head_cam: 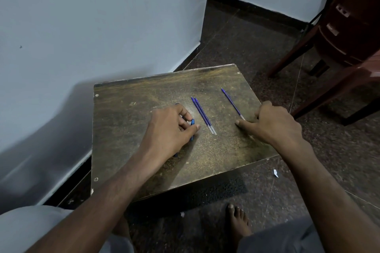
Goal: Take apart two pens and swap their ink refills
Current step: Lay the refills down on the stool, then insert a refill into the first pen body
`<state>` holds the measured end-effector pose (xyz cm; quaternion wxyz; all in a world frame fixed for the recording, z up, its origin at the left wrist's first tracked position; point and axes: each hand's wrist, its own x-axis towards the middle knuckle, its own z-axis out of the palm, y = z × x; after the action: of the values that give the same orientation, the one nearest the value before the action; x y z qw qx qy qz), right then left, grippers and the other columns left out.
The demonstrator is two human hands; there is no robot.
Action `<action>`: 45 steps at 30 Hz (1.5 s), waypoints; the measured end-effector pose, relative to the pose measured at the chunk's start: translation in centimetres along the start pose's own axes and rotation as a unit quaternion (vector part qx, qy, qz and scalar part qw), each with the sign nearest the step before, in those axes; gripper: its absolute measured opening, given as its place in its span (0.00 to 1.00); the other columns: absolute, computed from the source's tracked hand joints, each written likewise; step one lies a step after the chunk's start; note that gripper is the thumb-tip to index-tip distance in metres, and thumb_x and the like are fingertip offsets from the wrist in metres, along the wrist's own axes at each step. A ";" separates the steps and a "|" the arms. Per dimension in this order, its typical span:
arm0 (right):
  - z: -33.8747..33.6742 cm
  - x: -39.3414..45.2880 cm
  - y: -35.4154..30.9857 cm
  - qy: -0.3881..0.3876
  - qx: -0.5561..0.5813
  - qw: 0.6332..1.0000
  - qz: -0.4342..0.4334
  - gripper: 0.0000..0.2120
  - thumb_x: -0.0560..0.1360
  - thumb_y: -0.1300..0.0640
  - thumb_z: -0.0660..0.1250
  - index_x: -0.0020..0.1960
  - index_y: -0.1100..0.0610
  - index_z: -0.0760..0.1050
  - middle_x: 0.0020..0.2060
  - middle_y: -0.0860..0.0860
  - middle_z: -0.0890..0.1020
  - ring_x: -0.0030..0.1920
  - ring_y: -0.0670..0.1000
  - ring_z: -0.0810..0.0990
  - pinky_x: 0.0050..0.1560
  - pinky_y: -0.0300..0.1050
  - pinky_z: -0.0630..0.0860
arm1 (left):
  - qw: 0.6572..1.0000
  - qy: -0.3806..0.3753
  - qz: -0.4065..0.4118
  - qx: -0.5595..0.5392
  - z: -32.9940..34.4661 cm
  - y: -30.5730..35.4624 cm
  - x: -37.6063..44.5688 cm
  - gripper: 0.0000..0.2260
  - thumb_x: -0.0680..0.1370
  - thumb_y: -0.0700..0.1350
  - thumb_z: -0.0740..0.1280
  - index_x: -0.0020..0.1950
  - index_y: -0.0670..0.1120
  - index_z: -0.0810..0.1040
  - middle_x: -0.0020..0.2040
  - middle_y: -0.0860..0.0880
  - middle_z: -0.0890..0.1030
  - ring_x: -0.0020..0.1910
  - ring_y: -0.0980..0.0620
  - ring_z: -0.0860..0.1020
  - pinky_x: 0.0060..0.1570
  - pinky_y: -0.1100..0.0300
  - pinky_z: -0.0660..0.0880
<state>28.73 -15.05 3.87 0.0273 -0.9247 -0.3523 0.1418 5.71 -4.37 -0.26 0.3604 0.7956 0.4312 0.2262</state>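
Worn and scratched, a small wooden bench [127,121] stands on a dark speckled floor against a pale wall. On it lie two ink refills [203,115] side by side at the middle, and a third refill [232,103] well apart to the right. The left hand [170,127] has its fingers curled round a blue pen part [192,123] at the left of the bench; more blue shows under the palm, but what it is cannot be told. The right hand [275,123] rests near the third refill, thumb stretched toward its near end, and whether the other fingers hold anything is hidden. Disassembly looks done, with the swap in hand. Next, a refill must likely be picked up and fed into a barrel. Stacked brown chairs [347,26] stand far right, clear of the work; nothing blocks the refills.
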 end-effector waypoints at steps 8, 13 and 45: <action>0.7 -1.2 -1.9 0.099 0.109 0.983 -0.114 0.12 0.75 0.43 0.76 0.37 0.45 0.79 0.33 0.42 0.84 0.39 0.45 0.83 0.39 0.44 0.73 | 0.989 0.001 -0.088 -0.117 -0.7 0.2 0.8 0.08 0.76 0.47 0.82 0.50 0.47 0.86 0.34 0.52 0.89 0.31 0.57 0.87 0.33 0.63 0.85; 2.4 -1.3 -4.3 0.072 0.124 0.976 -0.162 0.11 0.75 0.44 0.78 0.37 0.46 0.81 0.29 0.42 0.83 0.35 0.42 0.83 0.37 0.42 0.75 | 0.973 0.017 -0.131 -0.191 -1.3 -0.1 1.2 0.08 0.77 0.47 0.82 0.50 0.48 0.86 0.36 0.52 0.90 0.32 0.58 0.87 0.32 0.68 0.81; 2.9 -0.2 -4.5 0.086 0.244 0.949 -0.181 0.08 0.77 0.52 0.73 0.40 0.52 0.82 0.34 0.47 0.87 0.34 0.44 0.83 0.36 0.42 0.76 | 0.849 0.045 -0.224 -0.477 -2.5 0.3 2.0 0.07 0.81 0.43 0.77 0.54 0.40 0.85 0.40 0.48 0.90 0.38 0.57 0.87 0.44 0.65 0.86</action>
<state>24.84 -11.95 1.87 0.3071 -0.8192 -0.4648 0.1364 5.25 -1.82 1.72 0.7169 0.3965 0.4524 0.3525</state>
